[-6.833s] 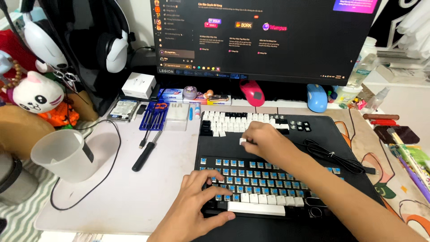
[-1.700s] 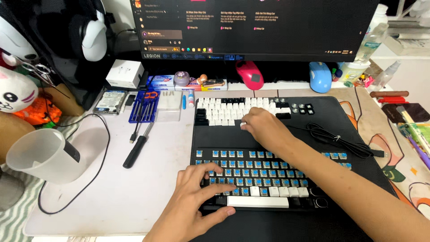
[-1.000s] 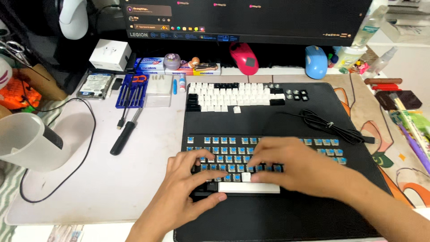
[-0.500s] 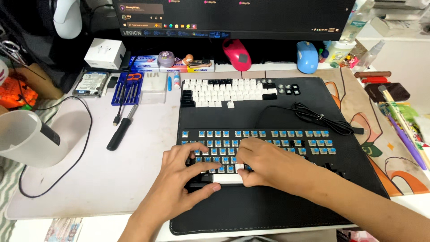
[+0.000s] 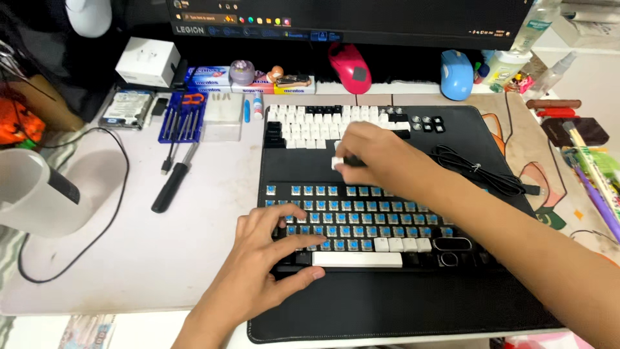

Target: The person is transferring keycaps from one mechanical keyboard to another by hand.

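Our right hand [image 5: 378,155] pinches a single white keycap [image 5: 337,163] between thumb and fingertips; the cap peeks out at the left edge of the fingers, which are drawn together around it. It hovers over the black desk mat [image 5: 400,310], just below the loose keycaps [image 5: 323,126], a tidy block of white caps with some black ones along its left and right ends.

Our left hand [image 5: 271,252] lies on the keyboard [image 5: 374,223], fingers spread apart and flat across the lower left rows, the thumb stretched along the front edge just under the white space bar [image 5: 357,259]. It grips nothing; it only presses down on the board. Most of the keyboard shows bare blue switches, and a few white caps sit in the bottom row right of the space bar, with black caps farther along.

Right of our right forearm a coiled black cable [image 5: 478,171] lies on the mat. Left of the mat, on the pale desk, lie a black-handled screwdriver [image 5: 171,184] and a blue tool tray [image 5: 182,117]. A translucent jug [image 5: 32,194] stands at the far left. Behind the caps, under the monitor [image 5: 349,19], rest a pink mouse [image 5: 349,68] and a blue mouse [image 5: 456,74].
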